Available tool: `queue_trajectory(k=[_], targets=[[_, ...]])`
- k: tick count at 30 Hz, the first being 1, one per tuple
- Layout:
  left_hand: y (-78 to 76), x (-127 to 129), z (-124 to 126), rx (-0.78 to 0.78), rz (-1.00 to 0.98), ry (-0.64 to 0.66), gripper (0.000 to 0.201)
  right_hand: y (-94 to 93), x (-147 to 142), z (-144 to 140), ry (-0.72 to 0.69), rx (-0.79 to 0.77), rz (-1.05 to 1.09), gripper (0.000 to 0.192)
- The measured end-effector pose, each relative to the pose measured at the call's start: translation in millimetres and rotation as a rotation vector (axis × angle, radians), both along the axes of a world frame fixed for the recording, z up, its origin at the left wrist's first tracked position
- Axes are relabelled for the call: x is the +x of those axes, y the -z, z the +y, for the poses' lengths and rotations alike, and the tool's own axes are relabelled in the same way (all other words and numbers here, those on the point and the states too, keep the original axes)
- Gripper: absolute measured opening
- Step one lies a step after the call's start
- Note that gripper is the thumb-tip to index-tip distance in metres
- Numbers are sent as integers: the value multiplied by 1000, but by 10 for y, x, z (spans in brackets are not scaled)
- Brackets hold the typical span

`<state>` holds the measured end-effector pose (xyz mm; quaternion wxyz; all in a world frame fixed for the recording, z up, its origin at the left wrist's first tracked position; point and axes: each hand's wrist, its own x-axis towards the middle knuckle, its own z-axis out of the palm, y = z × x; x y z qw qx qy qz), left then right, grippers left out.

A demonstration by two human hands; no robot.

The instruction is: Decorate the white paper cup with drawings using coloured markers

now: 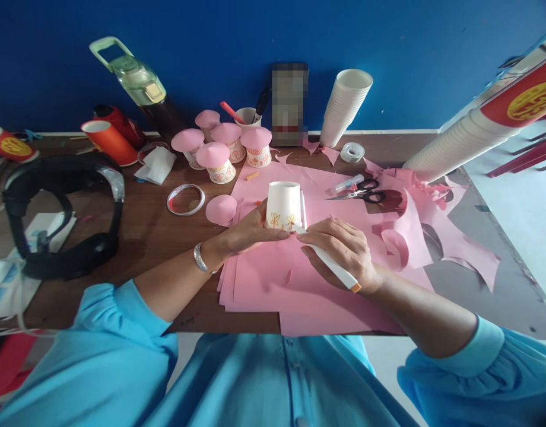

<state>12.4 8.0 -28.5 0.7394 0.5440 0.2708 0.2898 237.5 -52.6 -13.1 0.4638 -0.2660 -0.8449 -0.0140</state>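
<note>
In the middle of the head view my left hand (pixel 250 230) grips a white paper cup (pixel 284 198), turned upside down, with yellow-orange flowers drawn near its rim. Closed around a white marker with an orange end (pixel 337 268) is my right hand (pixel 344 249). The marker's front end is at the cup's lower edge; whether the tip touches it is hidden by my fingers. Both hands are above pink paper sheets (pixel 264 290). Beyond them stand several decorated cups with pink cone roofs (pixel 213 155), and a loose pink cone (pixel 222 209) lies left of the cup.
Scissors (pixel 366 193), a clear glue tube (pixel 346 184) and curled pink scraps (pixel 406 237) lie to the right. Stacked white cups (pixel 346 107) and a tape roll (pixel 352 152) stand behind. Leftward are a tape ring (pixel 186 200), a black headset-like strap (pixel 63 267) and a bottle (pixel 139 83).
</note>
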Motion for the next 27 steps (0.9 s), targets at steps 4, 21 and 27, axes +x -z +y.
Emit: queue_trajectory(k=[4,21,27], targets=[[1,4,-2,-3,-6,-16,56,-2,-1,-3,-5,-6,-4,33],[13,-1,5,-8,22,-13,60,-32,-10,-13,-21,-26,-22,28],[19,-11,2,-25,-6,1,65,-22,17,-14,-57,6,-12,31]])
